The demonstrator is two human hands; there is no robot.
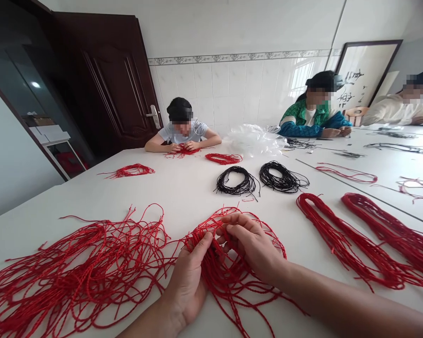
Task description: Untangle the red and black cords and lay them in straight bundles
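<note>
A tangled bunch of red cords (229, 272) lies on the white table (183, 188) right in front of me. My left hand (190, 277) rests on it with thumb and fingers pinched on some strands near the bunch's top. My right hand (250, 244) reaches in from the right, its fingers curled and pinching strands of the same bunch. A larger loose spread of red cords (74, 272) lies to the left of my hands.
Two long red cord bundles (366, 239) lie at the right, two black cord coils (261, 180) past my hands. Smaller red bunches (134, 170) and clear plastic bags (254, 138) sit farther back. Three other people sit at the far and right sides. A dark door stands behind.
</note>
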